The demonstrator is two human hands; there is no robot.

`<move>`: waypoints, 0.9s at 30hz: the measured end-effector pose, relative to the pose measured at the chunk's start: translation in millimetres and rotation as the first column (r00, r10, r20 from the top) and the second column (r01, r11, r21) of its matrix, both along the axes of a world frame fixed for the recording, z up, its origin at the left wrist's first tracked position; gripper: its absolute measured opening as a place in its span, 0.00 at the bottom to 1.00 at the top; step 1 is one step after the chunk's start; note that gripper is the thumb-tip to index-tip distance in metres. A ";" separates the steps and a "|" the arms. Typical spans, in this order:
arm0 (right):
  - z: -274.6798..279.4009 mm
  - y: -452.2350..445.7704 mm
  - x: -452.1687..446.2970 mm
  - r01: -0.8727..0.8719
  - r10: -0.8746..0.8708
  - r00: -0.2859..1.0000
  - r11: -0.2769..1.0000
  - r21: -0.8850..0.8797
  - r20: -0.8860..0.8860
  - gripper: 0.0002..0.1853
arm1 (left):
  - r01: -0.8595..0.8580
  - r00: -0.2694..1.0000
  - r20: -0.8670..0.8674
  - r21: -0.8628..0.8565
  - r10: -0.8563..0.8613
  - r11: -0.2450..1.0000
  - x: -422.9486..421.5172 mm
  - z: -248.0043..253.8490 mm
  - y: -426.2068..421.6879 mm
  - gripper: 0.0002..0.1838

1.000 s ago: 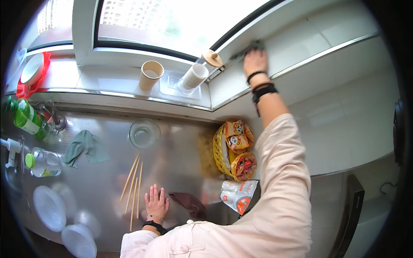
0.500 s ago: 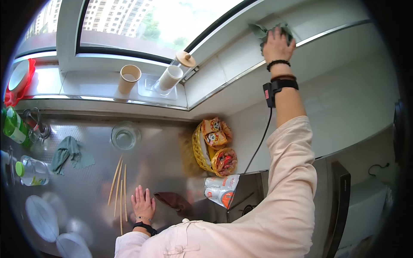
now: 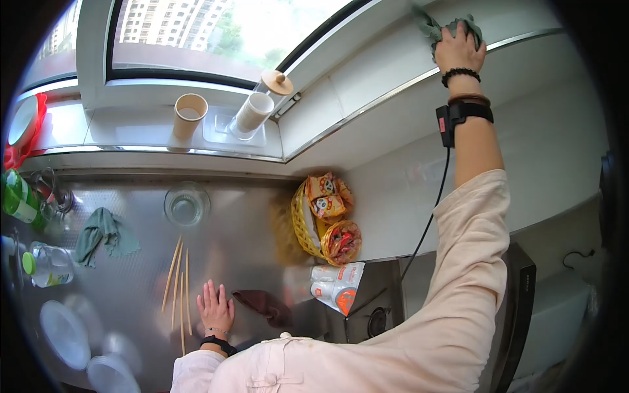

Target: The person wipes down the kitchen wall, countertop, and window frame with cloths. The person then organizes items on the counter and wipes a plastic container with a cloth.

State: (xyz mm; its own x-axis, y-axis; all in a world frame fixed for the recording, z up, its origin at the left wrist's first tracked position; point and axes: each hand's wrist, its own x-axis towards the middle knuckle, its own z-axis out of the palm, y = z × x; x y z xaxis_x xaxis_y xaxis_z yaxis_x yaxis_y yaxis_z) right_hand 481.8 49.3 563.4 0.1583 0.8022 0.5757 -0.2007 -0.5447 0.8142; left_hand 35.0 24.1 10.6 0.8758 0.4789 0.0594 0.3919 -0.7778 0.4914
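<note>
At the upper right, my right hand (image 3: pixel 460 52) presses a grey-green cloth (image 3: pixel 466 27) onto the white tiled ledge (image 3: pixel 367 80), its fingers over the cloth. My left hand (image 3: pixel 215 310) lies flat on the metal counter (image 3: pixel 147 275) with fingers stretched, holding nothing. Wooden chopsticks (image 3: pixel 175 281) are just to its left, and a dark brown cloth (image 3: pixel 265 308) is close on its right. Another green cloth (image 3: pixel 105 234) lies crumpled on the counter, with a clear glass bowl (image 3: pixel 187 205) to its right.
A paper cup (image 3: pixel 189 116) and a holder of white cups (image 3: pixel 253 112) stand on the windowsill. A yellow basket of snacks (image 3: pixel 304 223) and a pack of cans (image 3: pixel 335 285) are right of centre. Bottles (image 3: pixel 51 265) and plastic lids (image 3: pixel 64 334) are at left. A black cable (image 3: pixel 429 226) hangs from my right wrist.
My right hand has moved right and farther along the ledge with the cloth. My left hand stays flat on the counter. The view has shifted somewhat.
</note>
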 end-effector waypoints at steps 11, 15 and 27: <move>-292.4 30.8 32.9 0.134 -0.241 0.727 0.968 -0.211 -0.643 0.17 | -0.003 1.000 -0.011 -0.017 0.003 1.000 0.5 -1.3 0.6 0.25; -378.4 16.2 19.1 0.065 -0.295 0.583 0.946 -0.318 -0.758 0.15 | -0.015 1.000 0.014 0.005 0.015 1.000 0.1 -6.1 -0.7 0.25; -272.9 1.4 3.5 -0.026 -0.048 0.797 0.993 -0.114 -0.602 0.15 | -0.019 1.000 0.001 0.012 0.019 1.000 1.6 -3.4 -1.5 0.24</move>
